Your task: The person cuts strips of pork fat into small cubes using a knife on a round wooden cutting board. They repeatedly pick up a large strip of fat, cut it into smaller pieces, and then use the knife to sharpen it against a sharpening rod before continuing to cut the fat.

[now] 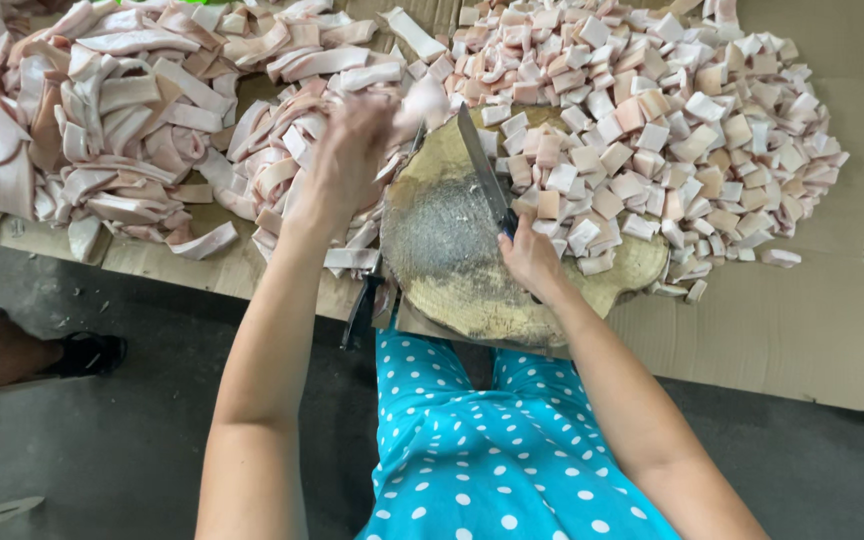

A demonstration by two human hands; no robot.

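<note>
Where the view starts, at the lap, a blue dress [497,470] with white dots covers the knees, and the grey floor [132,440] lies on either side. Just beyond it sits a round wooden block [452,255], its top scarred and pale from cutting, resting on flattened cardboard [782,330]. The right hand [530,258] is closed tight around the dark handle of a knife [482,172], whose long steel blade points away across the block, tip near the far rim. The left hand [352,150] is blurred over the heap of strips [152,130]; it looks curled around one or more strips, but I cannot tell how firm the hold is. Those strips are long, soft and pale pink with a white fatty side, limp and folded over one another. To the right and beyond, the cut pieces [672,130] spread in a wide pile: small squarish chunks, pink, white and tan, some lying on the block's far edge beside the blade. At the left border, a foot in a dark sandal [87,352] belongs to someone else.

As I judge it, slippery fat is the risk: a greasy handle could turn in the fist, and the left fingers come near the edge each time a strip is laid down. Chunks crowding the block could tip the blade sideways.
</note>
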